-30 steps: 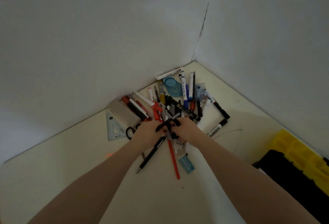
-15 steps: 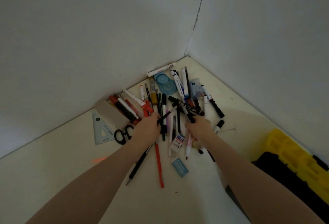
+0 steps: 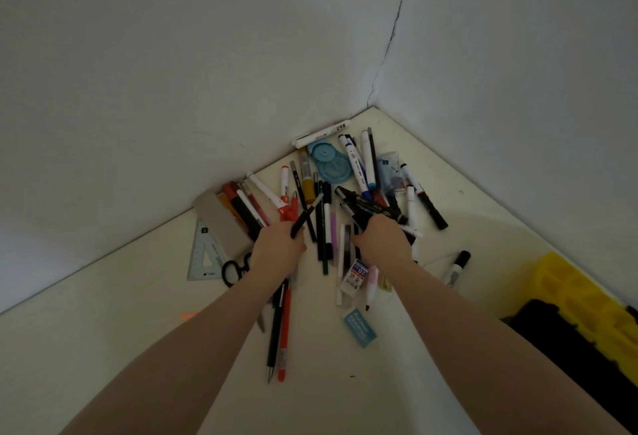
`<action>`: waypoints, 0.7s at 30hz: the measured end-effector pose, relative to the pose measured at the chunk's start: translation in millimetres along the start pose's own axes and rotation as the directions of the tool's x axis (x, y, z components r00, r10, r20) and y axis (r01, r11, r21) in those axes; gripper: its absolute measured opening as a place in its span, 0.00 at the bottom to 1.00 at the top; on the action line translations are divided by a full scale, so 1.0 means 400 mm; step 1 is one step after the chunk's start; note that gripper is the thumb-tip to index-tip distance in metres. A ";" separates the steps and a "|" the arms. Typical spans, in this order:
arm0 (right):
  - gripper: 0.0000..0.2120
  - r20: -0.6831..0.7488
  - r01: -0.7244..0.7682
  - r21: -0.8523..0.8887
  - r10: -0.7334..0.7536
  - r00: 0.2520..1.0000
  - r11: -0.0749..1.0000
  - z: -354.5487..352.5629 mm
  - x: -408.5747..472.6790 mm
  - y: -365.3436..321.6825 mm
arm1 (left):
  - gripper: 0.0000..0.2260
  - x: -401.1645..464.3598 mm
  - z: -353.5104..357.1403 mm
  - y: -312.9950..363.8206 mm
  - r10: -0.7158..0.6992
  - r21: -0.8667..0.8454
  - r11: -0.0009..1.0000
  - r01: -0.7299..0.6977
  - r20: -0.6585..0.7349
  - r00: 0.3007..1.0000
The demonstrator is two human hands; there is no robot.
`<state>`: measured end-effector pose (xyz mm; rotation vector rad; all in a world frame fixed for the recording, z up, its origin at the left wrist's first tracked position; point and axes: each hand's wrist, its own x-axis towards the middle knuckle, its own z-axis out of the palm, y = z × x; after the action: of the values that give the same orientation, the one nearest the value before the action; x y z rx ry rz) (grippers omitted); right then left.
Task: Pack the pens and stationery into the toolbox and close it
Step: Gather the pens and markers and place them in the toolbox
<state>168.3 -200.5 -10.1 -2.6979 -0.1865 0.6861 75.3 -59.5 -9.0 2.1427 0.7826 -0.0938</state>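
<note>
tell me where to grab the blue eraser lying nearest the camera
Pinch the blue eraser across its two long sides, coming straight down from above. It lies flat on the table, a small block clear of the pens, so both long edges are free.

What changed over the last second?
The hands, together over the pile a second ago, have drawn apart: left hand now grips a black pen, right hand a bundle of black markers. The toolbox remains open.
</note>
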 end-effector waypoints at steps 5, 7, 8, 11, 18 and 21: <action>0.15 0.045 0.015 -0.025 -0.014 0.999 1.000 -0.006 -0.003 -0.006 | 0.14 0.009 0.018 0.028 0.004 0.048 0.999 -0.005 0.013 1.000; 0.13 0.080 0.026 0.056 -0.031 0.996 0.998 -0.011 -0.002 -0.003 | 0.09 0.018 0.032 0.044 0.002 0.126 0.992 -0.005 0.027 1.000; 0.12 0.096 0.024 0.105 -0.034 0.995 0.994 -0.015 -0.002 0.000 | 0.08 0.020 0.038 0.053 -0.006 0.148 0.989 0.003 0.022 1.000; 0.12 0.128 0.001 0.189 -0.026 0.991 0.982 -0.033 -0.003 0.009 | 0.12 0.029 0.064 0.075 -0.043 0.260 0.965 0.046 -0.016 0.999; 0.13 0.214 -0.033 0.311 -0.036 0.976 0.950 -0.075 -0.004 0.028 | 0.12 0.032 0.103 0.095 -0.097 0.369 0.924 0.100 -0.025 0.995; 0.12 0.238 -0.030 0.365 -0.062 0.969 0.930 -0.087 -0.013 0.027 | 0.10 0.034 0.106 0.096 -0.112 0.364 0.925 0.112 -0.023 0.993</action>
<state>181.2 -222.2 16.5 -2.2496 -0.1255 0.9477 116.2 -101.2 -14.7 2.4444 0.9485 -0.3205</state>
